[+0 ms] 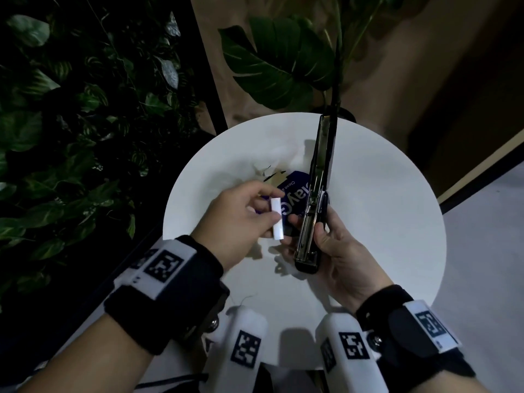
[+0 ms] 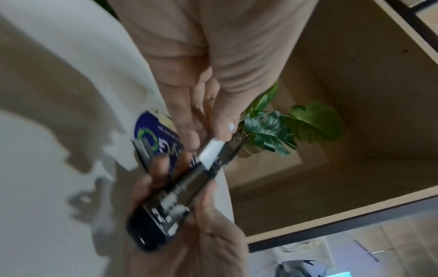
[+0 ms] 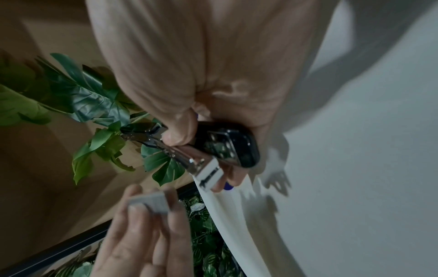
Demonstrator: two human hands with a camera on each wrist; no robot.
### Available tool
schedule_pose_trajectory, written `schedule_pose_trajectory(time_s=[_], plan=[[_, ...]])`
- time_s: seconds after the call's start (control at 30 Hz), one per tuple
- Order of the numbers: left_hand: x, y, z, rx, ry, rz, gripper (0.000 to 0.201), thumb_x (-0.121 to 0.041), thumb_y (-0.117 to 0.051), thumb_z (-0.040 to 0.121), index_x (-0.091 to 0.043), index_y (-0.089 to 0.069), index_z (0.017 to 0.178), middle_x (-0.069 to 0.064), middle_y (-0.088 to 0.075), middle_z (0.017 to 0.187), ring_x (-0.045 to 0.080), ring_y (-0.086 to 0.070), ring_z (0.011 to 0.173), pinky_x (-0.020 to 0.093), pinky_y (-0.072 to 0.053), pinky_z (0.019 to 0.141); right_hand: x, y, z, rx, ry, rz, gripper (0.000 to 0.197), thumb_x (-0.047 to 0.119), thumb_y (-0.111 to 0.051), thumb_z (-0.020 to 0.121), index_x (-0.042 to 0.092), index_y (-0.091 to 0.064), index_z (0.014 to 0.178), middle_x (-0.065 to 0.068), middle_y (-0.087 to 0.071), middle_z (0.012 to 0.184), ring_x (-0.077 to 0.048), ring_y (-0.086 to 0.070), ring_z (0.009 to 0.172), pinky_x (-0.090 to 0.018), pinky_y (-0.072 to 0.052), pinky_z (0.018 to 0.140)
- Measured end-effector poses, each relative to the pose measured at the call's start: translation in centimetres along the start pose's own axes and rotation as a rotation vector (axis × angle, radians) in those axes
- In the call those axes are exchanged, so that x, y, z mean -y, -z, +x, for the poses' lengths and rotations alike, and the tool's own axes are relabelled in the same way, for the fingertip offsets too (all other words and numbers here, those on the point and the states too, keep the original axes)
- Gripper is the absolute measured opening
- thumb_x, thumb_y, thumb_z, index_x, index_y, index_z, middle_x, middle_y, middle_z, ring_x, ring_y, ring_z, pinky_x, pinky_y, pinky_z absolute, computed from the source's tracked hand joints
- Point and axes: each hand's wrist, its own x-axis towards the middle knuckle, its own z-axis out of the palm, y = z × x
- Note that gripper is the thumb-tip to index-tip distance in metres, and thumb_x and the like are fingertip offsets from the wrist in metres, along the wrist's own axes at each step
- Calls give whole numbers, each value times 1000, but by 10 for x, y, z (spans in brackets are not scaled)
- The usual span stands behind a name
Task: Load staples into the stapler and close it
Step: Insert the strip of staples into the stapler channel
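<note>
Over the round white table (image 1: 382,222), my right hand (image 1: 317,225) grips the lower half of a black stapler (image 1: 309,245). The stapler is swung open, with its long top arm (image 1: 326,143) pointing away from me and the metal channel bare. Just left of the stapler, my left hand (image 1: 272,219) pinches a short pale strip of staples (image 1: 277,221) between thumb and fingers. The left wrist view has the strip (image 2: 211,152) close beside the stapler (image 2: 170,204). In the right wrist view the strip (image 3: 151,201) is apart from the stapler (image 3: 227,144).
A blue staple packet (image 1: 295,194) with torn card lies on the table under both hands. A big-leafed potted plant (image 1: 283,61) stands behind the table's far edge. A wall of dark foliage (image 1: 71,123) fills the left side. The floor (image 1: 482,251) shows to the right.
</note>
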Motion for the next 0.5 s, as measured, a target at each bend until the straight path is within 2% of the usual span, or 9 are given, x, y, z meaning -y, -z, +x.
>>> schedule_pose_trajectory(time_s=[0.07, 0.1, 0.13, 0.23, 0.33, 0.4, 0.43, 0.5], plan=[[-8, -5, -2, 107, 26, -149, 27, 4, -60, 84, -21, -65, 90, 15, -69, 88, 17, -74, 72, 18, -61, 61, 0, 0, 0, 12, -5, -16, 46, 7, -42, 90, 21, -47, 133, -11, -67, 109, -25, -68, 83, -41, -56, 81], [-10, -8, -2, 147, 29, -151, 25, 4, -61, 84, -20, -64, 89, 22, -69, 91, 24, -73, 74, 21, -61, 64, 1, -1, 0, 23, -2, -21, 47, 7, -43, 89, 21, -47, 134, -13, -66, 112, -26, -69, 85, -42, -54, 85], [-11, -12, -2, 175, 29, -139, 25, 4, -61, 83, -21, -64, 87, 25, -68, 91, 24, -70, 70, 20, -59, 63, 0, -1, -1, 34, 3, -20, 48, 8, -44, 89, 20, -46, 135, -14, -67, 115, -26, -70, 86, -44, -52, 89], [-8, -18, 1, 193, 23, -148, 29, 7, -61, 83, -22, -66, 83, 21, -62, 90, 18, -62, 67, 17, -57, 59, 0, -1, -1, 54, 8, -19, 47, 7, -43, 91, 18, -44, 136, -14, -67, 115, -27, -70, 86, -46, -49, 92], [-5, -20, 3, 158, 15, -153, 31, 9, -62, 80, -22, -67, 81, 14, -63, 85, 11, -61, 64, 11, -54, 58, -1, 1, 0, 60, 12, -10, 49, 8, -44, 89, 17, -43, 137, -18, -64, 120, -33, -67, 92, -48, -47, 94], [-3, -21, 4, 123, -6, -113, 34, 8, -64, 79, -26, -68, 79, 11, -63, 81, 14, -59, 70, 7, -52, 57, -1, 0, 1, 67, 13, 1, 49, 8, -46, 88, 17, -45, 136, -18, -64, 121, -34, -67, 93, -51, -46, 95], [-3, -22, 3, 120, -18, -111, 36, 9, -64, 79, -27, -69, 79, 12, -63, 82, 19, -58, 72, 9, -54, 58, -2, 0, 1, 68, 17, 7, 50, 8, -46, 87, 17, -45, 136, -17, -65, 119, -32, -67, 89, -48, -49, 92], [-4, -23, 3, 117, -52, -87, 34, 7, -64, 79, -25, -72, 84, 14, -69, 91, 27, -65, 77, 20, -60, 67, -2, 1, 1, 72, 27, 12, 50, 10, -49, 87, 16, -44, 137, -16, -66, 115, -28, -68, 84, -44, -53, 86]])
